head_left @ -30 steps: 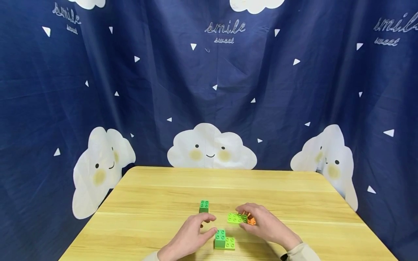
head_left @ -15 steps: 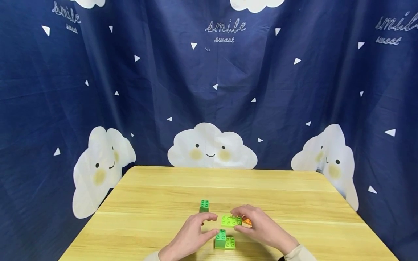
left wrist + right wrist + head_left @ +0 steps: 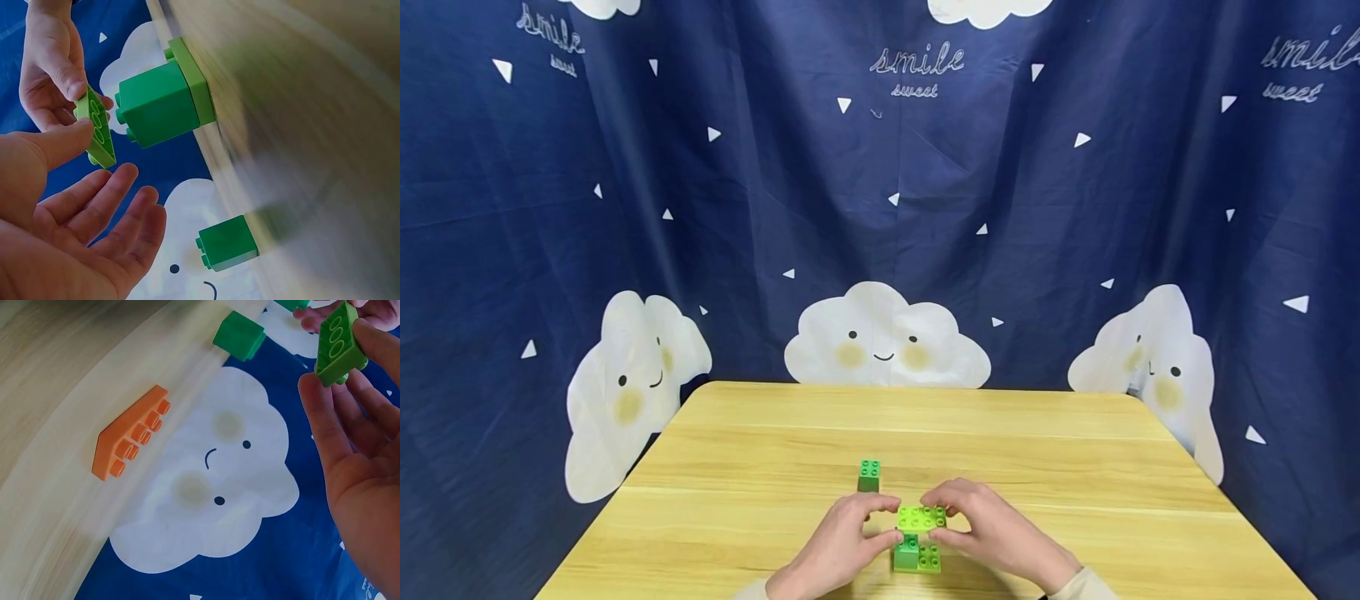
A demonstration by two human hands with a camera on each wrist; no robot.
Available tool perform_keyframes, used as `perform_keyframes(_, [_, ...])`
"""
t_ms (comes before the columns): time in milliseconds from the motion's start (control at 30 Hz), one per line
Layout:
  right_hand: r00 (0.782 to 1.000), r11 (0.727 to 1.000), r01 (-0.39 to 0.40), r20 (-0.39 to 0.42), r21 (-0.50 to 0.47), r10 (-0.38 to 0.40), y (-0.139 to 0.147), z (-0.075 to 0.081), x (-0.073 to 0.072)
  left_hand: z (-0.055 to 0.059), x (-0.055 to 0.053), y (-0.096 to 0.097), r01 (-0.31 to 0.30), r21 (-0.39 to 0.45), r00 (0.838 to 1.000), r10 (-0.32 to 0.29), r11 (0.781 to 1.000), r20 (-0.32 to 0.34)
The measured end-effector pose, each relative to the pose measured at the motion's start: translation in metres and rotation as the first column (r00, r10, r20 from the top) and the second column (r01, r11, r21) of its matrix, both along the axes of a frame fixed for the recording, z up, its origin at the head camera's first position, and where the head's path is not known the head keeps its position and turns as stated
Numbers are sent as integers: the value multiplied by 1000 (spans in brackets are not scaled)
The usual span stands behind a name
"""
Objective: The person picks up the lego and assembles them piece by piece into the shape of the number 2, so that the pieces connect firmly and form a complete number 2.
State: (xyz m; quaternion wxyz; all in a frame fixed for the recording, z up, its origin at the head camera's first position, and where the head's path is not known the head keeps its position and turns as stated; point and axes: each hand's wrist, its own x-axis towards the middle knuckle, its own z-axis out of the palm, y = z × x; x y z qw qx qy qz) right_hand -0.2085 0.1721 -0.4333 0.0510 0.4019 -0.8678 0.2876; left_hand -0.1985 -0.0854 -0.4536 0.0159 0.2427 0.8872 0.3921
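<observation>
My right hand (image 3: 992, 533) pinches a flat lime-green toy building brick (image 3: 917, 519) between thumb and fingers, studs up. It is held level over a green brick (image 3: 906, 558) that sits on one half of a lime base brick (image 3: 929, 563). From the other side, my left hand (image 3: 838, 537) has thumb and index fingertips right at the held brick's left end. In the left wrist view its thumb overlaps the flat brick (image 3: 100, 134), while its other fingers lie relaxed and spread below. The right wrist view shows the hollow underside of the flat brick (image 3: 335, 347).
A separate green brick (image 3: 869, 476) stands on the wooden table (image 3: 775, 425), beyond my left hand. An orange brick with sloped ends (image 3: 128, 434) lies on the table in the right wrist view; the right hand hides it in the head view. A blue cloud-print curtain (image 3: 925, 208) hangs behind.
My right hand has carried the flat lime brick leftward and nearer, away from the orange brick, to above the green stack. The left hand has hardly moved.
</observation>
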Motion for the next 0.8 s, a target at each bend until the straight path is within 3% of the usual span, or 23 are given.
perform_keyframes(200, [1000, 1000, -24, -11, 9, 24, -1, -2, -1, -2, 0, 1, 0, -1, 1000, 0, 1000, -9])
perform_keyframes(533, [998, 998, -28, 60, 59, 25, -3, -3, -3, -7, -1, 1, 50, -26, 997, -51, 998, -51])
perform_keyframes(800, [998, 997, -35, 54, 72, 31, -4, -6, -4, -9, -2, 0, 93, 24, 996, -93, 995, -8])
